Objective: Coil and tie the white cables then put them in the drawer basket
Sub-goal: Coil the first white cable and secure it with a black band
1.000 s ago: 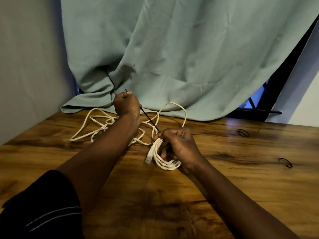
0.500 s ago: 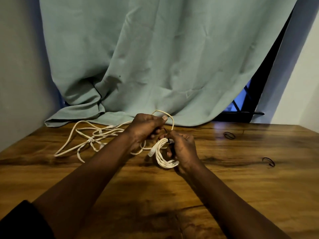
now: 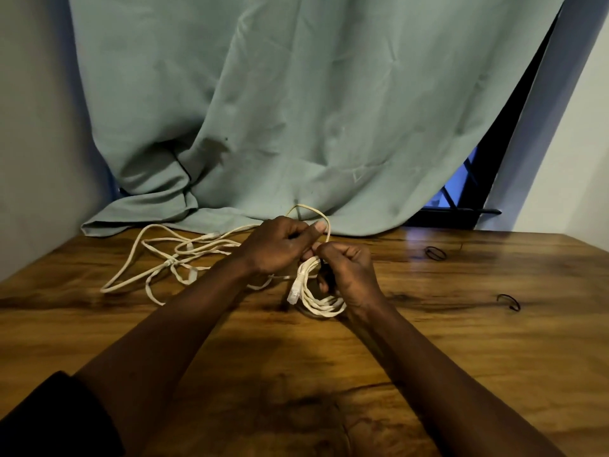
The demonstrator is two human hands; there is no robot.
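Observation:
A coiled white cable (image 3: 318,300) with a clear plug on its end hangs from my right hand (image 3: 351,273), which is closed around the top of the coil just above the wooden table (image 3: 296,374). My left hand (image 3: 280,247) sits right beside it, fingers pinched at the top of the coil; a thin black tie was in it a moment ago, but the tie is mostly hidden between the hands. A second white cable (image 3: 171,255) lies loose and tangled on the table to the left. No drawer basket is in view.
Two small black ties lie on the table at the right, one (image 3: 435,253) near the back and one (image 3: 509,301) nearer me. A pale green curtain (image 3: 296,110) hangs behind and drapes onto the table's back edge. Walls stand left and right.
My left hand, which was stretched back with the black tie pulled taut, has come forward to meet my right hand at the coil. The coil has stayed in my right hand.

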